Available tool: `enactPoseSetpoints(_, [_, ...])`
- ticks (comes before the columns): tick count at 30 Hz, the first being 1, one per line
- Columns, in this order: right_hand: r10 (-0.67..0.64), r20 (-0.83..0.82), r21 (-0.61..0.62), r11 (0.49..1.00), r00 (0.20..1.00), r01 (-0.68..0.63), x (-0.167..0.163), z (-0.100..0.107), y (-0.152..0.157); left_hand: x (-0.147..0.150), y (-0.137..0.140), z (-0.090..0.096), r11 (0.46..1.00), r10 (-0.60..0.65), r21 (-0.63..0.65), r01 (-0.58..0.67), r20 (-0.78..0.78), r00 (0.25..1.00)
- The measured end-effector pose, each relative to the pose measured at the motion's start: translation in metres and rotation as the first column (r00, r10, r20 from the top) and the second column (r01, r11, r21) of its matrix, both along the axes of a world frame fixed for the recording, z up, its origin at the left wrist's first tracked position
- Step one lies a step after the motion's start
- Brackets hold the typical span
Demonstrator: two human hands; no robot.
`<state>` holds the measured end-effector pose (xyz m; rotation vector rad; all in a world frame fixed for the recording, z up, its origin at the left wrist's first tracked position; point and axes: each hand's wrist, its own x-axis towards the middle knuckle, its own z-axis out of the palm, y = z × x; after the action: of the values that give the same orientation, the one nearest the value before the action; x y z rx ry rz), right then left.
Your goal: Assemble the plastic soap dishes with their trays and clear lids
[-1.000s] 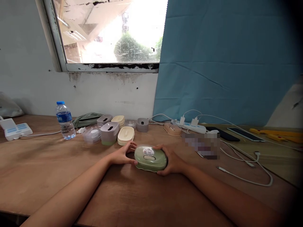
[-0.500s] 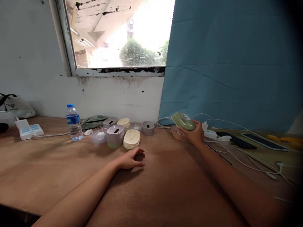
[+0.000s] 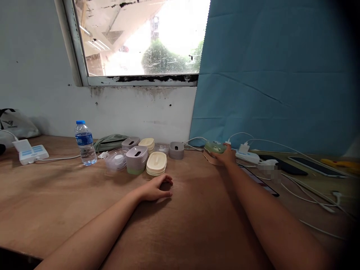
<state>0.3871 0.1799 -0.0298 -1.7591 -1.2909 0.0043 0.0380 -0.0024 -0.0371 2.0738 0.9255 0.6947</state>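
Observation:
At the back right, my right hand has its fingers round a green, see-through roll that looks like tape. The roll lies on or just over a tan roll with a ragged edge; whether they touch is hard to tell. My left hand rests on the table, thumb and fingers apart, with nothing in it. Just beyond it are a stack of cream oval lids and a stack of lilac containers.
A water bottle stands at the left near a white power strip. Clear plastic lids and a grey container stack sit by the wall. White cables, a phone and another power strip lie at the right.
My right hand has lowered the green tape roll, which was tilted up, down onto or close over the tan roll. My left hand stays where it was. The view has shifted slightly.

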Motion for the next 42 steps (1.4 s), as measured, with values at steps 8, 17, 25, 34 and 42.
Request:
enactPoseSetpoints(8, [0.115,0.286,0.104,0.983,0.951,-0.150,-0.031,0.007,-0.026,-0.001,-0.001,-0.001,0.997,0.009,0.074,-0.004,-0.075,0.997])
enactPoseSetpoints(17, [0.496,0.568,-0.065,0.823,0.657,-0.565,-0.144,-0.008,-0.043,0.006,-0.001,0.007,0.813,0.155,0.569,-0.124,-0.007,0.988])
enactPoseSetpoints(25, [0.499,0.430,-0.132,0.859,0.753,-0.494,-0.165,-0.017,-0.008,-0.014,0.020,-0.001,0.781,0.386,0.499,-0.375,0.086,0.919])
enactPoseSetpoints(34, [0.555,0.430,-0.026,0.796,0.712,-0.604,-0.156,0.005,-0.024,-0.019,0.032,-0.010,0.828,0.377,0.407,-0.386,0.106,0.920])
enactPoseSetpoints(42, [0.677,0.427,-0.024,0.671,0.599,-0.741,-0.088,0.003,-0.118,-0.018,0.032,-0.008,0.823,0.411,0.393,-0.409,0.083,0.908])
